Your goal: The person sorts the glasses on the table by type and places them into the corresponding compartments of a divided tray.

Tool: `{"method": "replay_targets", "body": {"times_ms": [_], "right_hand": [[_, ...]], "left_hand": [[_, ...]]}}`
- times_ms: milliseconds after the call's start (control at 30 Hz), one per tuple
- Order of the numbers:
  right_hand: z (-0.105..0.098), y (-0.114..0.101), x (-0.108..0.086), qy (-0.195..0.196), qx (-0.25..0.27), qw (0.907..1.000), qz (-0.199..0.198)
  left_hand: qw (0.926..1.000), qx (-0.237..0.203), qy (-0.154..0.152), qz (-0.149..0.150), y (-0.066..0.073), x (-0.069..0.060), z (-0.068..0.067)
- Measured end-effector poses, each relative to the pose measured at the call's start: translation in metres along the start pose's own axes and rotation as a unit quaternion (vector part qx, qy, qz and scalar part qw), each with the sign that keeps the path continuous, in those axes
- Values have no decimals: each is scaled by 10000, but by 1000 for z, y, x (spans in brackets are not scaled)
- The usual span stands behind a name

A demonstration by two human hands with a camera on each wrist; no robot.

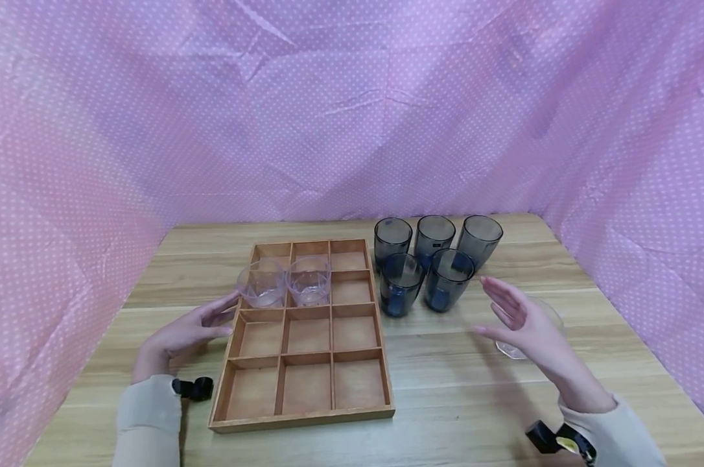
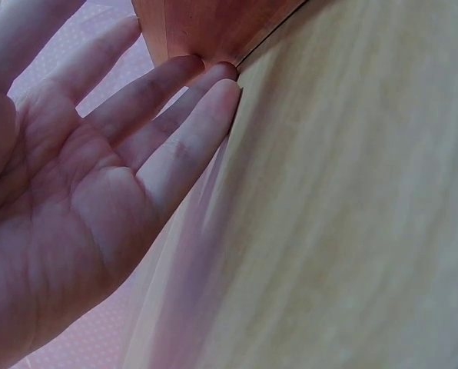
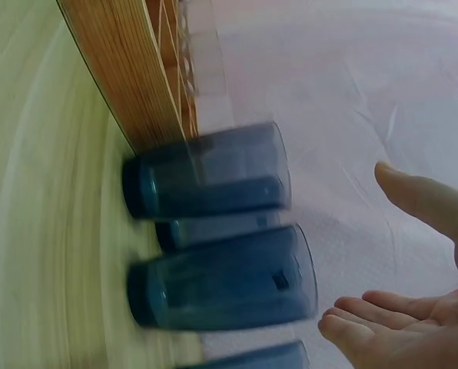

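My left hand [image 1: 188, 331] rests at the left side of a wooden compartment tray [image 1: 302, 419]; in the left wrist view its extended fingertips [image 2: 227, 92] touch the tray's outer wall [image 2: 214, 31]. Two clear glasses stand upright in the tray's second row from the back, one glass [image 1: 263, 292] in the left compartment and another glass [image 1: 309, 288] in the middle one. My right hand [image 1: 524, 327] hovers with fingers extended and thumb apart, holding nothing. Just ahead of it is a dark blue-grey glass [image 1: 448, 282]. A third clear glass [image 1: 511, 351] stands behind that hand, mostly hidden.
Several dark glasses [image 1: 391, 240] stand upright, grouped close together to the right of the tray's back half. All this is on a light wood table [image 1: 439, 395]. A pink dotted cloth [image 1: 352, 130] hangs behind and at both sides.
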State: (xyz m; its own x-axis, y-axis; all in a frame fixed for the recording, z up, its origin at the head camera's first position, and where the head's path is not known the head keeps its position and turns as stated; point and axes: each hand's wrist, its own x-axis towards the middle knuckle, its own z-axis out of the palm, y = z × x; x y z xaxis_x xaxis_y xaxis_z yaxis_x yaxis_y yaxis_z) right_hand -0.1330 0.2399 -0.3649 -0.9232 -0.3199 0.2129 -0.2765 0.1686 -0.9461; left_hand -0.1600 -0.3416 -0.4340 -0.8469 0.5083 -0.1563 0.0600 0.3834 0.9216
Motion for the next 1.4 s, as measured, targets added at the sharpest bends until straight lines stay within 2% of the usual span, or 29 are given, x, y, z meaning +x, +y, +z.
{"method": "replay_targets", "body": {"times_ms": [200, 333, 433, 667, 900, 1100, 1400], "right_hand": [[-22, 5, -14, 136, -112, 9998, -64], [-35, 10, -23, 309, -376, 9988, 88], [-42, 15, -30, 456, -335, 9983, 148], [-56, 27, -42, 849, 709, 9937, -165], [-67, 33, -49, 1105, 1302, 9845, -403], [-77, 36, -54, 1320, 1335, 9819, -260], [-84, 49, -59, 1142, 1372, 9839, -9]], "left_hand": [[10000, 45, -10, -56, 2, 0, 0], [9999, -41, 3, -129, 2, -1, -1], [9999, -126, -26, -90, 1, -1, -1], [9999, -87, -70, 70, 2, -2, 0], [9998, -192, -16, 91, 1, -2, 0], [9998, -205, -32, -15, 0, -2, -1], [9999, -151, -33, 26, 1, -2, -1]]}}
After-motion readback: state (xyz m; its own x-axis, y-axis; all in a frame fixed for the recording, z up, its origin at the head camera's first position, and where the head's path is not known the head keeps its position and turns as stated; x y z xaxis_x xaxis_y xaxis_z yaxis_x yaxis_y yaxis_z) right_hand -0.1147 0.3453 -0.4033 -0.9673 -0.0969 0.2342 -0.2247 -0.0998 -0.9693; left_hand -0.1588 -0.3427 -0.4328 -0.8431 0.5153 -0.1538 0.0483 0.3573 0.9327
